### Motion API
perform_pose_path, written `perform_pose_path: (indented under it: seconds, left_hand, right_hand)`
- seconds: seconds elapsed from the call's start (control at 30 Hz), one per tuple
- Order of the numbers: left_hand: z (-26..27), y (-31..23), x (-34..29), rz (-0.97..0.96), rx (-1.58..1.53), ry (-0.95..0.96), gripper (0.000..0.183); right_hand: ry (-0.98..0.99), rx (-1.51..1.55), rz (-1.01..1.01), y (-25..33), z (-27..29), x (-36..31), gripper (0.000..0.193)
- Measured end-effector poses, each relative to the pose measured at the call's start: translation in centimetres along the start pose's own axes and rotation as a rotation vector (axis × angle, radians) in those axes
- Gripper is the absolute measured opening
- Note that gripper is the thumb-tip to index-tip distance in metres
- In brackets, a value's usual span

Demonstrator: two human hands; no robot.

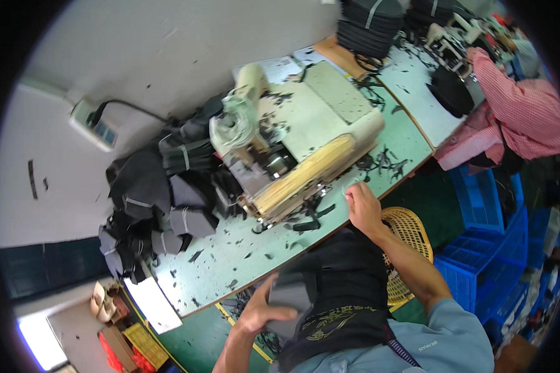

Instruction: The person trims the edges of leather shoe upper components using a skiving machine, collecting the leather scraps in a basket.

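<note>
My left hand [259,309] is closed round a stack of grey cut pieces [290,303], held low in front of my black apron [348,273]. The fingers and thumb grip the stack from its left side. My right hand [362,205] is raised over the front edge of the worktable [230,276], its fingers pinched together. A thin pale band [350,185] shows at the fingertips, partly blurred. Close by stands a cream-coloured machine [311,118] with a worn yellowish front bar [305,177], black scraps lying around it.
Dark bundles [140,183] tied with pale bands crowd the table's left back. A power socket [93,126] hangs on the wall. A yellow basket [407,239] and blue crates [479,255] stand at right. A person in a checked red sleeve [510,105] works at another machine [454,46].
</note>
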State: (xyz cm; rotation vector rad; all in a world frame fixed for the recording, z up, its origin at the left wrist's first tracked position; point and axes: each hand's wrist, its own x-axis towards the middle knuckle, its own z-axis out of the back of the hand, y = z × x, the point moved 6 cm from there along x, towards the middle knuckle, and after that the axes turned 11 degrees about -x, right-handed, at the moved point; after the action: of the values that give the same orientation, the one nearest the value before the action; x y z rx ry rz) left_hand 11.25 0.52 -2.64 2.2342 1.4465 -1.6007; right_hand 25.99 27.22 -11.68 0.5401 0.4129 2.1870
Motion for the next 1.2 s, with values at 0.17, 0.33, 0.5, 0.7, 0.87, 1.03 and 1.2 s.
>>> perform_pose_path:
  seconds: [0.17,0.33,0.5,0.7,0.87,1.03,1.2]
  left_hand:
    - [-2.5,-4.2,0.4,-0.194,-0.148,0.103,0.099]
    - [-3.1,-4.0,-0.8,0.012,-0.141,0.244,0.1]
    - [-1.3,-4.8,-2.3,-0.028,-0.144,0.285,0.098]
    - [-0.3,-8.0,-2.6,-0.299,0.973,-0.223,0.106]
    - [4.8,-8.4,-2.7,-0.366,-0.179,0.008,0.084]
    - [-2.2,-5.9,-1.8,-0.247,0.505,0.479,0.086]
    - [-0.1,-2.8,0.3,0.215,0.453,0.35,0.079]
  right_hand:
    - [0.669,0.598,-0.07,10.8,2.4,-3.9,0.008]
    - [0.659,0.802,0.216,16.4,7.3,-2.6,0.026]
    - [0.867,1.579,-0.772,13.3,3.7,-5.5,0.02]
    - [1.361,1.804,-0.096,19.0,10.2,-6.0,0.095]
    - [1.067,1.56,-0.52,13.5,9.3,-6.4,0.017]
    - [1.075,1.536,-0.863,14.6,3.2,-5.8,0.016]
    - [1.281,1.162,-0.202,15.8,5.3,-3.6,0.018]
